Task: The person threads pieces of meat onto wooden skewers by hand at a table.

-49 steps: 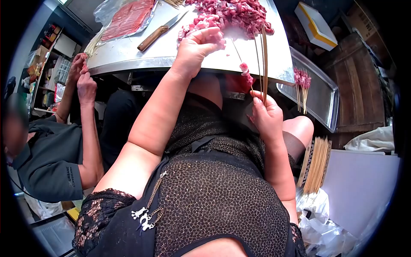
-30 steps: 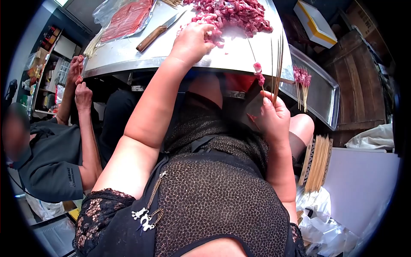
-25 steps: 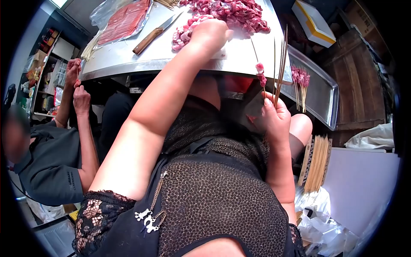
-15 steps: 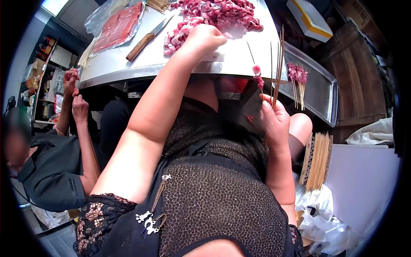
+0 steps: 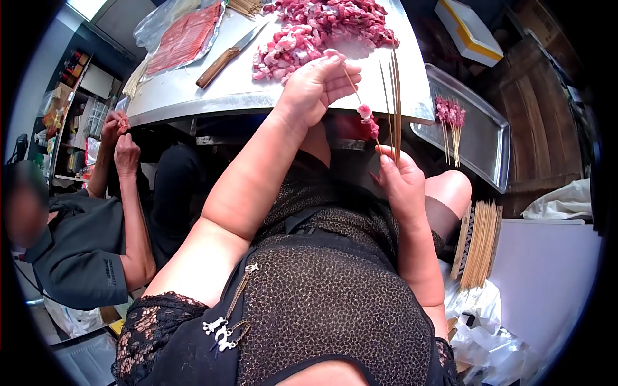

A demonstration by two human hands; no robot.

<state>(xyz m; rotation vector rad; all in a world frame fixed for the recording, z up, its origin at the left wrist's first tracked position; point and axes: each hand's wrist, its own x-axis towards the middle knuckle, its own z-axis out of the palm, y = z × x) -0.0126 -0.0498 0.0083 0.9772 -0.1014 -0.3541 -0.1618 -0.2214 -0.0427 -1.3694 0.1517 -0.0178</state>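
My left hand (image 5: 310,90) is raised at the table's front edge, thumb and forefinger pinched on a small piece of meat (image 5: 331,53) while its other fingers stay loosely curled. Beside those fingers is the bare tip of a skewer (image 5: 355,93), which carries a few pink and red meat pieces (image 5: 368,121). My right hand (image 5: 400,180) grips that skewer low down, along with several bare skewers (image 5: 396,109) standing upright. Behind my left hand lies a heap of cut raw meat (image 5: 309,42) on the white table (image 5: 187,95).
A wooden-handled knife (image 5: 222,65) and a bag of sliced red meat (image 5: 187,35) lie on the table. At right, a metal tray (image 5: 479,151) bears finished meat skewers (image 5: 450,116); below is a box of bare skewers (image 5: 479,248). A co-worker (image 5: 84,251) handles meat at left.
My left hand has come back from the meat heap toward the skewer, turning palm-side into view. My right hand has shifted left with the skewers, bringing the loaded one closer to my left hand.
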